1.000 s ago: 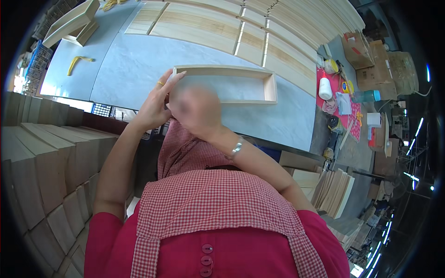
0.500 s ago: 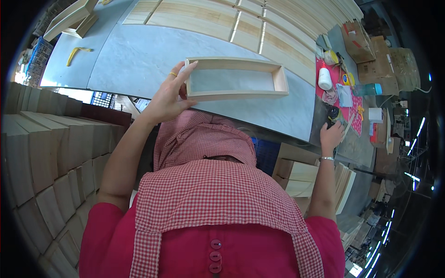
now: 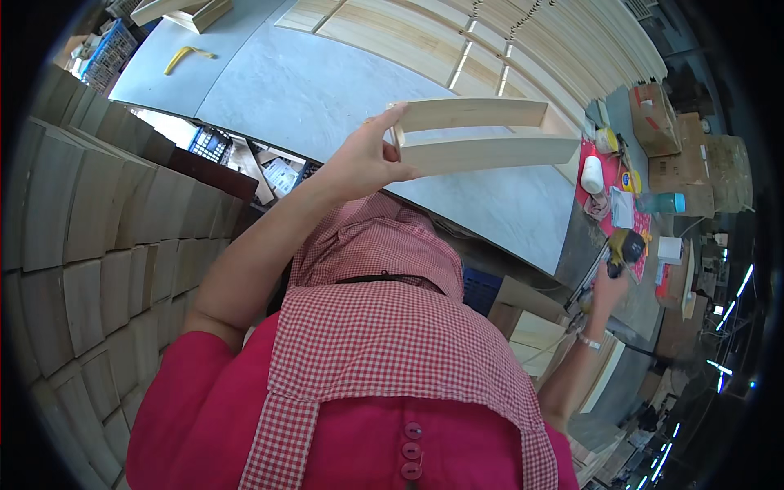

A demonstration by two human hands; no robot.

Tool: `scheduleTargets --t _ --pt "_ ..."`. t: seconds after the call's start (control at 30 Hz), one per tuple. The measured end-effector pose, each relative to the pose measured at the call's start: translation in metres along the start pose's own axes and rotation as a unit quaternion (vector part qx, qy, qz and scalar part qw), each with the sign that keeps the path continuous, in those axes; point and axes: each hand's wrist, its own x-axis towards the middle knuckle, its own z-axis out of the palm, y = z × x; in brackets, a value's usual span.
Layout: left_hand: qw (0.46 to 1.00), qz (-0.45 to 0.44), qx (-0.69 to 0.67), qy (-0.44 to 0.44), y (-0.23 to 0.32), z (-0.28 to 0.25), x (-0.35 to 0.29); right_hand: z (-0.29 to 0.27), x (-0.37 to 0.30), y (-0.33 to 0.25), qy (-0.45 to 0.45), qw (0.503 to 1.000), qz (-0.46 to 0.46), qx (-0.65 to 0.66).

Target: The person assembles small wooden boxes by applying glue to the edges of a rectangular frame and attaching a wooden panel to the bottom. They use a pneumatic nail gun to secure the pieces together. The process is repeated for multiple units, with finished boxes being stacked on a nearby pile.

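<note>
My left hand (image 3: 367, 157) grips the left end of a long, shallow wooden frame (image 3: 492, 153), thumb on the near side and fingers over the end. The frame is tilted and raised over the grey-white tabletop (image 3: 457, 208), its right end by the table's right side. Over on the right, my right hand (image 3: 607, 292) is closed around what looks like a nail gun (image 3: 625, 247) with a yellow and black head. Its silvery body slants toward me, and my fingers partly hide its grip.
Wooden boards (image 3: 392, 45) cover the far table. A white bottle (image 3: 592, 174), a teal bottle (image 3: 661, 202) and cardboard boxes (image 3: 701, 163) stand at the right. Stacked wooden blocks (image 3: 90, 220) rise at my left. A yellow curved object (image 3: 188, 55) lies at the far left.
My right hand has taken hold of the nail gun and lifted it off the right-hand surface. My left hand has raised and tilted the frame, moving it to the right. The view has shifted.
</note>
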Motion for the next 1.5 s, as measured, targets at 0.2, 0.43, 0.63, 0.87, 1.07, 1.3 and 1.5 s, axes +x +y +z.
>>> scheduleTargets --t 0.2,0.43,0.63,0.87,1.07,1.3,1.5 --pt "0.999 0.037 -0.007 0.013 0.020 0.011 0.003 -0.035 -0.190 -0.168 0.000 0.925 -0.044 0.377" --pt "0.996 0.071 0.035 0.051 0.027 0.018 -0.003 -0.011 -0.265 -0.207 -0.299 0.908 -0.153 0.252" --pt "0.994 0.079 0.031 0.068 0.027 0.015 -0.008 0.008 -0.261 -0.202 -0.295 0.877 -0.263 0.274" --pt "0.994 0.072 0.060 0.052 0.031 0.015 -0.008 -0.016 -0.264 -0.230 -0.373 0.898 -0.105 0.208" --pt "0.996 0.064 0.034 0.059 0.031 0.017 -0.008 -0.010 -0.257 -0.225 -0.400 0.893 -0.163 0.124" --pt "0.999 -0.006 -0.029 -0.020 0.033 0.004 -0.004 -0.025 -0.263 -0.242 -0.404 0.902 -0.018 0.151" --pt "0.990 0.012 -0.137 0.032 0.021 -0.012 0.003 0.008 -0.260 -0.199 -0.337 0.906 -0.173 0.192"
